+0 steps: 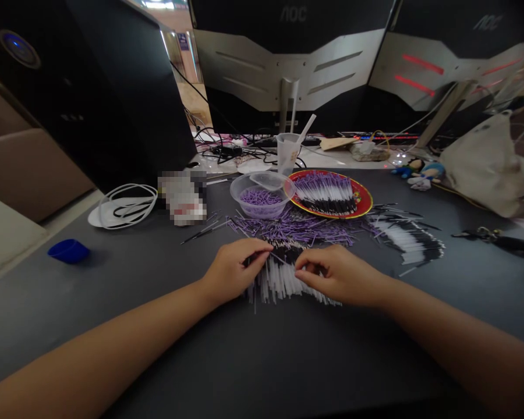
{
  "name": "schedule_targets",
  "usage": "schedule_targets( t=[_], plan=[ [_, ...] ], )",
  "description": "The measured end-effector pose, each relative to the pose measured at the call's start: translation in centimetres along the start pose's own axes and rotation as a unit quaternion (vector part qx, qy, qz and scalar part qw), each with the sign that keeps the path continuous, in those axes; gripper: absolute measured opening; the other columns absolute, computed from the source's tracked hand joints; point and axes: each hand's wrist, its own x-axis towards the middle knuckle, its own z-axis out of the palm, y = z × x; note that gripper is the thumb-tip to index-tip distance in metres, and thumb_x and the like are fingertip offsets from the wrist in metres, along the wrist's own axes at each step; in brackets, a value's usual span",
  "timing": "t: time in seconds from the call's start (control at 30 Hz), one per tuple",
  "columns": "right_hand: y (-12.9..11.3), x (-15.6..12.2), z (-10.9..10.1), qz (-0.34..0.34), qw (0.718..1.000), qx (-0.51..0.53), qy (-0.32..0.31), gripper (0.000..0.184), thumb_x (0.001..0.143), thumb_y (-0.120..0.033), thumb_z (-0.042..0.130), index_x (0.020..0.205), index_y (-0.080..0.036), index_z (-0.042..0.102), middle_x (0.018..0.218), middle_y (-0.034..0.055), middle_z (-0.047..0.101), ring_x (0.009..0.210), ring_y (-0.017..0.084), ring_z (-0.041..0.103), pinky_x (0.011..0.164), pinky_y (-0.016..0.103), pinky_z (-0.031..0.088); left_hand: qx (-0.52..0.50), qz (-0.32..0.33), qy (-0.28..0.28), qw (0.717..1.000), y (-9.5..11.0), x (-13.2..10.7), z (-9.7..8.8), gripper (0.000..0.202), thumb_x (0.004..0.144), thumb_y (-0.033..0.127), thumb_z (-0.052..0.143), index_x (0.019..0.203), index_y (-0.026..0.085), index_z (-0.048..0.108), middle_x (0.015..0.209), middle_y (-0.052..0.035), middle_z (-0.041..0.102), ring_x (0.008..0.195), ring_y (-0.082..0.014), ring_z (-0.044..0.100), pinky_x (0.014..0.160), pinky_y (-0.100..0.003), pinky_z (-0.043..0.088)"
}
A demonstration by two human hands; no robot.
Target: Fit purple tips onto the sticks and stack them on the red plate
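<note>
My left hand [238,269] is closed in a pinch on the dark end of a thin stick [282,259]. Thumb and fingers of my right hand [332,273] pinch the pale other end, so the stick spans the gap between both hands. Under and between them lies a dense row of thin black-and-translucent-white sticks [279,282], dark ends away from me. Just beyond, small purple rods [305,230] are strewn over the dark table [262,361]. More of these purple rods fill a clear plastic bowl [240,203]. A red plate [363,199] carries a stack of sticks with purple, white and black sections.
Another fan of black-and-white sticks [413,241] lies at right. A translucent cup [287,152] with a straw stands behind the bowl. At left are a blue cap [68,251], a coiled white cable [124,206] and a black computer case [91,93]. Monitors [292,70] line the back.
</note>
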Motion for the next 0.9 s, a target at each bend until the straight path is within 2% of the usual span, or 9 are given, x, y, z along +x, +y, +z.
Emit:
schedule_targets(
  t=[0.13,0.23,0.37,0.47,0.53,0.6,0.73,0.8,0.9],
  plan=[
    [-0.6,0.1,0.8,0.039,0.993,0.106,-0.016,0.016,0.085,-0.03,0.054,0.084,-0.019,0.065,0.06,-0.0021,0.06,0.054,0.01,0.054,0.051,0.021,0.038,0.006,0.064,-0.046,0.997,1.1,-0.5,0.1,0.023,0.089,0.017,0.053,0.11,0.019,0.061,0.1,-0.0029,0.07,0.09,-0.0126,0.066,0.082,-0.026,0.053],
    [-0.9,0.2,1.4,0.045,0.99,0.134,-0.006,0.016,0.083,-0.028,0.055,0.077,-0.018,0.064,0.055,-0.0036,0.054,0.05,0.009,0.048,0.048,0.021,0.035,0.012,0.092,-0.082,0.992,1.7,-0.7,0.0,0.029,0.089,0.017,0.052,0.117,0.019,0.056,0.101,-0.0037,0.069,0.09,-0.0129,0.065,0.081,-0.026,0.053],
    [-0.1,0.6,0.7,0.056,0.985,0.153,0.055,0.017,0.082,-0.031,0.055,0.074,-0.018,0.061,0.051,-0.0046,0.049,0.046,0.008,0.045,0.045,0.021,0.033,0.031,0.085,-0.066,0.994,1.3,-0.4,-0.4,0.037,0.087,0.019,0.055,0.124,0.017,0.05,0.115,-0.0081,0.064,0.107,-0.0171,0.059,0.093,-0.033,0.048],
    [2.6,1.8,-1.6,0.083,0.97,0.143,0.177,0.021,0.081,-0.037,0.056,0.074,-0.018,0.06,0.052,-0.0035,0.052,0.046,0.01,0.048,0.046,0.022,0.036,0.044,0.056,-0.053,0.996,0.3,-0.2,-0.7,0.034,0.087,0.019,0.053,0.122,0.017,0.051,0.114,-0.0081,0.063,0.106,-0.0177,0.058,0.094,-0.035,0.047],
    [5.4,2.9,-3.9,0.115,0.948,0.1,0.278,0.022,0.08,-0.039,0.057,0.076,-0.018,0.061,0.048,-0.0034,0.052,0.044,0.01,0.047,0.047,0.024,0.037,0.044,0.035,-0.042,0.998,-0.5,-0.1,-0.7,0.031,0.088,0.018,0.051,0.118,0.017,0.053,0.11,-0.0076,0.064,0.103,-0.0174,0.059,0.092,-0.036,0.048],
    [8.7,4.2,-6.2,0.162,0.925,0.056,0.339,0.021,0.079,-0.038,0.056,0.076,-0.018,0.062,0.047,-0.0023,0.054,0.043,0.012,0.048,0.049,0.025,0.038,0.04,0.021,-0.032,0.998,-0.9,0.0,-0.6,0.029,0.088,0.018,0.05,0.116,0.016,0.054,0.106,-0.0073,0.065,0.1,-0.0171,0.059,0.09,-0.036,0.049],
    [14.0,6.6,-9.6,0.27,0.894,-0.091,0.344,0.025,0.08,-0.036,0.053,0.081,-0.017,0.068,0.054,0.0031,0.062,0.055,0.017,0.058,0.056,0.027,0.041,0.029,0.029,-0.038,0.998,-1.1,0.1,-0.3,0.025,0.087,0.017,0.05,0.111,0.016,0.057,0.102,-0.0069,0.066,0.097,-0.0168,0.06,0.088,-0.035,0.049],
    [15.6,7.6,-10.6,0.291,0.886,-0.15,0.328,0.027,0.081,-0.035,0.051,0.084,-0.016,0.07,0.06,0.006,0.066,0.063,0.02,0.062,0.06,0.029,0.041,0.022,0.037,-0.045,0.998,-1.0,0.2,-0.4,0.024,0.087,0.017,0.049,0.109,0.016,0.058,0.101,-0.0068,0.066,0.096,-0.0168,0.06,0.087,-0.035,0.05],
    [16.8,8.6,-11.2,0.299,0.883,-0.178,0.314,0.027,0.08,-0.033,0.051,0.083,-0.015,0.071,0.065,0.0097,0.068,0.07,0.024,0.063,0.064,0.031,0.042,0.015,0.04,-0.057,0.997,-0.8,0.2,-0.5,0.024,0.087,0.017,0.048,0.108,0.017,0.059,0.099,-0.0067,0.066,0.094,-0.017,0.06,0.086,-0.036,0.05]
  ],
)
